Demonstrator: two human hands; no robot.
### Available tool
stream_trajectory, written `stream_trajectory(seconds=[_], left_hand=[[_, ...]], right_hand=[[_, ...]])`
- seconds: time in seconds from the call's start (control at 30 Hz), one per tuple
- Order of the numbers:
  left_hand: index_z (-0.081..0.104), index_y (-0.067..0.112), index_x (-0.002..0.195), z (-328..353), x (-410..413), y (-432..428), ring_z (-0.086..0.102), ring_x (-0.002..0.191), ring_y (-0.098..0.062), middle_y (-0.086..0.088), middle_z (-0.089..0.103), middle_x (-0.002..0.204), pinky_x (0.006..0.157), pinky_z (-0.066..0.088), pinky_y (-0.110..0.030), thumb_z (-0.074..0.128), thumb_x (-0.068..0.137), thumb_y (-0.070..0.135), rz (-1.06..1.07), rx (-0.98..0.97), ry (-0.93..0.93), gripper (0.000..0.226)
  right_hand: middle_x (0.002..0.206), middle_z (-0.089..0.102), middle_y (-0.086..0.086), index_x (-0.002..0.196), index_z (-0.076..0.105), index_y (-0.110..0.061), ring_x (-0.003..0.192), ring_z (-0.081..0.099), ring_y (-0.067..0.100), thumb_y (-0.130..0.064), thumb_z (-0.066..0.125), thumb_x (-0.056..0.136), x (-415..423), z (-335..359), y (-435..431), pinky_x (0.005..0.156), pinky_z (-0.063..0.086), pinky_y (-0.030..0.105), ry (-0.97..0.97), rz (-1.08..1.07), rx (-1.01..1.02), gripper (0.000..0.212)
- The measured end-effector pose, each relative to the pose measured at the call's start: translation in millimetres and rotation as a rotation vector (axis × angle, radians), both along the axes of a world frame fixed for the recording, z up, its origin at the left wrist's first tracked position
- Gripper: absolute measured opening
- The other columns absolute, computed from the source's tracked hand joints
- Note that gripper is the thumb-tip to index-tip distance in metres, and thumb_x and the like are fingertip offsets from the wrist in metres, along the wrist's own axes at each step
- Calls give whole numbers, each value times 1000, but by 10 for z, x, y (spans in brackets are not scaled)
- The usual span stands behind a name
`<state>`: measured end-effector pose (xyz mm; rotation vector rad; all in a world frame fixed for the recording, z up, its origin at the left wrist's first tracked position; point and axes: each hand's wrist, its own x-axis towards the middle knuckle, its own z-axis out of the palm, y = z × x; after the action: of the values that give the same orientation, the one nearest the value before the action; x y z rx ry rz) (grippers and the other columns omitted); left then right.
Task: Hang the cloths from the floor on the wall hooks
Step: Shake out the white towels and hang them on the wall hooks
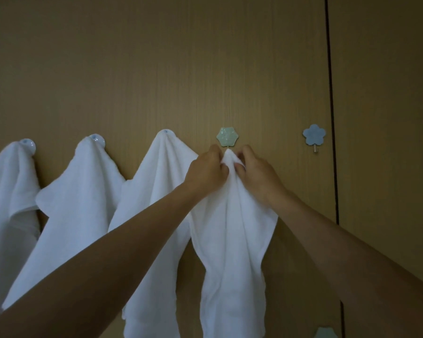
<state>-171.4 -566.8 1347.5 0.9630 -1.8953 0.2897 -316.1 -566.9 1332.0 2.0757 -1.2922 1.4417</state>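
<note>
Head view shows both hands raised to the wooden wall (156, 69), working a white cloth (232, 230) onto the green hook (227, 137). The left hand (206, 170) pinches the cloth's bunched top from one side and the right hand (255, 172) from the other, fingers curled into the fabric. This holds the gathered peak just under the hook's plate, where the metal peg is. Whether the peg has caught the fabric cannot be told. The rest of the cloth hangs straight down between the forearms. Three hung cloths (76, 203) drape from round hooks to the left. The blue flower hook (314, 134) on the right is bare, likely for a later cloth.
</note>
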Motion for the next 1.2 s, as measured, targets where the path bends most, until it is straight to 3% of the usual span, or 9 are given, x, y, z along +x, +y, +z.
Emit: stream_trajectory(seconds=[0.13, 0.3, 0.4, 0.5, 0.67, 0.8, 0.97, 1.1, 1.2], left_hand=[[40, 4, 119, -133, -7, -8, 49, 63, -14, 5, 47, 72, 51, 29, -20, 39, 99, 14, -39, -18, 27, 22], [34, 6, 134, -250, -33, -26, 46, 62, -20, -1, 51, 75, 62, 28, -31, 32, 103, 25, 124, -89, -101, 36], [27, 6, 142, -299, -28, -2, 41, 53, -15, 0, 49, 70, 55, 25, -32, 30, 103, 28, 176, -117, -147, 45], [23, 5, 146, -368, -2, 30, 43, 52, -16, 1, 49, 66, 55, 32, -29, 23, 104, 34, 268, -199, -220, 52], [18, 10, 148, -484, 35, 27, 55, 62, -18, -1, 57, 77, 59, 42, -29, 27, 104, 37, 170, -100, -141, 53], [16, 18, 151, -457, 42, 41, 61, 88, -24, -7, 58, 114, 69, 53, -39, 29, 100, 45, 135, -190, -98, 59], [42, 13, 143, -393, 73, -5, 57, 101, -31, -13, 59, 119, 64, 49, -41, 23, 94, 53, 280, -473, -216, 66], [35, 17, 147, -349, 127, -21, 46, 127, -35, -16, 46, 141, 91, 45, -55, 18, 94, 56, 303, -393, -288, 68], [32, 18, 149, -335, 163, -28, 40, 133, -36, -16, 40, 148, 100, 38, -59, 14, 93, 58, 319, -368, -311, 71]], right_hand=[[110, 64, -2, 132, 44, -26, 92, 61, 15, -28, 44, 102, -17, -95, -31, 74, 49, 31, -72, 79, -21, 30], [119, 62, 0, 142, 36, -25, 97, 62, 17, -27, 45, 102, -48, -140, 2, 80, 50, 34, -33, 40, -91, 41], [102, 66, 3, 144, 33, -28, 80, 62, 20, -30, 41, 103, -62, -179, 47, 70, 51, 37, 39, -37, -67, 42], [83, 61, 3, 148, 29, -26, 60, 53, 16, -32, 39, 103, -86, -236, 60, 53, 39, 30, 99, -112, -47, 46], [79, 62, 4, 150, 24, -27, 56, 55, 18, -33, 36, 104, -143, -312, 90, 51, 43, 31, 95, -125, 10, 48], [91, 67, 6, 150, 22, -29, 66, 61, 21, -39, 34, 103, -141, -324, 167, 63, 52, 38, 119, -196, -11, 50], [128, 58, 3, 151, 21, -30, 100, 60, 20, -39, 36, 103, -124, -310, 249, 80, 48, 36, 107, -228, -69, 52], [130, 52, 5, 151, 24, -25, 118, 48, 22, -41, 40, 101, -146, -288, 285, 96, 41, 42, 141, -335, -109, 55], [141, 44, 3, 152, 21, -25, 128, 39, 21, -44, 38, 100, -154, -267, 347, 103, 34, 40, 164, -415, -107, 58]])
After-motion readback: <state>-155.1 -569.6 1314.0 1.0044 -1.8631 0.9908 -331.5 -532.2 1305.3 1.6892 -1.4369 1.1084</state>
